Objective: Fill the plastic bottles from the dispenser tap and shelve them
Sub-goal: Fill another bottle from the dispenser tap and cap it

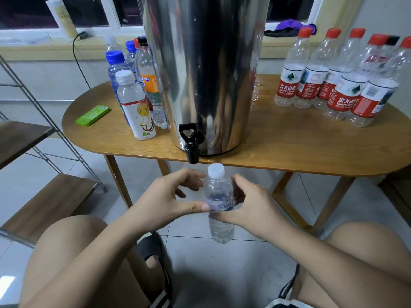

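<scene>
Left hand (169, 196), right hand (251, 203) both grip the capped bottle (219, 196), six o'clock of tap (190, 143); wet table (289, 147) hints at a slip.

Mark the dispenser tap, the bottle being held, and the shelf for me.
dispenser tap (192, 152): head view, on the black spout nozzle.
held bottle (219, 187): head view, on its clear shoulder above the label.
shelf (51, 205): head view, on the lower wooden board.
</scene>
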Demonstrator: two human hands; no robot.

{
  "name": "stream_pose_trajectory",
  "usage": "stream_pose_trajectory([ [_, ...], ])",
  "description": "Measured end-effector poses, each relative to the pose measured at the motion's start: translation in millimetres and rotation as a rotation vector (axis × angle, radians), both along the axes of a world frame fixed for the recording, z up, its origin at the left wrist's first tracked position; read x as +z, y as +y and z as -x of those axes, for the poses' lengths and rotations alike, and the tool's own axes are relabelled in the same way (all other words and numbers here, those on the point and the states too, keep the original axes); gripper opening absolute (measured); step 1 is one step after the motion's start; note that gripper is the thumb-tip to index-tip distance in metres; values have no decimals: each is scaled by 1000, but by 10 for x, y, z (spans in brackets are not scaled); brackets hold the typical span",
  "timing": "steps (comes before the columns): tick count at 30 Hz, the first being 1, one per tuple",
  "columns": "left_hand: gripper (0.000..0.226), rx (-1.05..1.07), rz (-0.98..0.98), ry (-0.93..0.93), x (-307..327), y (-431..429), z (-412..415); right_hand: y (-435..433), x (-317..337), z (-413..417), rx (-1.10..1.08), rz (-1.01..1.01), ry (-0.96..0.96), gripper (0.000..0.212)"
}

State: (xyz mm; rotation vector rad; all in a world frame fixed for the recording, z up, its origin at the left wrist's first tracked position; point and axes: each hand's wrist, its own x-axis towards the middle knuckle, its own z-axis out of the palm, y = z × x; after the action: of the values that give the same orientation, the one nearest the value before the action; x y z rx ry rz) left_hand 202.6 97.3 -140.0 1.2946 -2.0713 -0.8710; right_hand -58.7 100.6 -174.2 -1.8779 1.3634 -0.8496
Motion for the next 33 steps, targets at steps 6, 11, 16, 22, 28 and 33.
stream_pose_trajectory([
  [6, 73, -42, -92, -126, -305, 36, 194, 1, 59, 6, -3, 0, -150, 67],
  [11, 56, 71, -14, -27, -355, 109, 411, 11, 92, 7, -7, -4, -243, 66],
  [16, 42, 117, 45, 23, -296, 156, 452, 5, 133, 22, 38, -28, -299, 66],
  [22, 43, 107, 89, 54, -151, 178, 212, -17, 121, 81, 56, -23, -399, 71],
  [28, 45, 310, 194, 153, 52, 182, -248, -82, 42, 117, 13, -51, -404, 52],
  [33, 53, 479, 229, 212, 183, -64, -670, -106, -52, 94, 26, -73, -347, 46],
])
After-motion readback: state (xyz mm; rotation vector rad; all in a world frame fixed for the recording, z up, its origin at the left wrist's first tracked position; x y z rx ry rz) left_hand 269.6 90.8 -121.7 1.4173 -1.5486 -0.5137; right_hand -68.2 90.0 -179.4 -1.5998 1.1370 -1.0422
